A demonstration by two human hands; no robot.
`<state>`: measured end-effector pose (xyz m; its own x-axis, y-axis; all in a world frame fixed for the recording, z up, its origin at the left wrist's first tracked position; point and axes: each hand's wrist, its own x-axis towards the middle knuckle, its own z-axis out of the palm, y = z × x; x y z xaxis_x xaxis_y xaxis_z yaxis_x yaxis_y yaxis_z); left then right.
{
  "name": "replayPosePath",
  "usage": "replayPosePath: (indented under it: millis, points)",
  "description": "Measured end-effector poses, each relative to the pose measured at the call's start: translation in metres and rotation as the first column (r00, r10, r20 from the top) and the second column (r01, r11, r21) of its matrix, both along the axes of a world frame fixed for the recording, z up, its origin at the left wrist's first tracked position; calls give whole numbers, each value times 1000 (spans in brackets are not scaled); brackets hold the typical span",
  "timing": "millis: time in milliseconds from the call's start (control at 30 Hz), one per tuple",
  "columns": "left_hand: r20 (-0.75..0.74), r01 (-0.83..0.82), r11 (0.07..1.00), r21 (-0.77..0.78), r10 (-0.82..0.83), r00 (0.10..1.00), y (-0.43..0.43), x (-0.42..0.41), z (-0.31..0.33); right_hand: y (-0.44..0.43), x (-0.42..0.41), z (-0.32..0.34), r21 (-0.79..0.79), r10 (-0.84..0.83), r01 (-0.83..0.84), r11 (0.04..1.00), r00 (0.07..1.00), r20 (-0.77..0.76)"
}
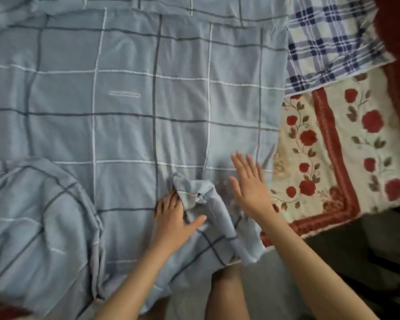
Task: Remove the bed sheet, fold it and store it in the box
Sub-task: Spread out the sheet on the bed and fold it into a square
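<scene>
My left hand (171,218) grips the bunched sheet (125,100). My right hand (249,184) is flat, holding nothing. Smoothing could skew the fold.

Looks like a home bedroom: wide grey-blue checked sheet (125,88) spread flat, just beside a rose-patterned blanket (333,146) and a blue plaid cloth (328,42).

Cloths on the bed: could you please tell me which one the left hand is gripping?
The grey-blue checked sheet; the left hand grips a bunch of it. The navy plaid cloth and the rose blanket lie to the right, untouched.
</scene>
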<state>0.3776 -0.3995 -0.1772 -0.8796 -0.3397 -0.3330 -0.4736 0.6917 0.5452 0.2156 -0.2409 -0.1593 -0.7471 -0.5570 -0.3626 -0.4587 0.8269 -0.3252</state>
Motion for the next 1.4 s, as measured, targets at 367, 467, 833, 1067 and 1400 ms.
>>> replayPosePath:
  millis: [367, 467, 833, 1067, 1400]
  points:
    - [252, 40, 904, 426, -161, 954, 48, 99, 52, 74, 113, 50, 157, -442, 420, 894, 884, 155]
    - [208, 25, 872, 489, -144, 968, 71, 128, 66, 50, 151, 93, -172, -23, 111, 979, 895, 445]
    - [145, 170, 939, 299, -221, 965, 132, 233, 115, 116, 266, 146, -104, 180, -148, 984, 860, 479]
    - [7, 200, 966, -162, -202, 979, 116, 274, 140, 175, 289, 208, -316, -97, 321, 893, 822, 561]
    - [7, 224, 957, -184, -227, 974, 103, 279, 186, 197, 285, 285, -351, -85, 287, 891, 866, 492]
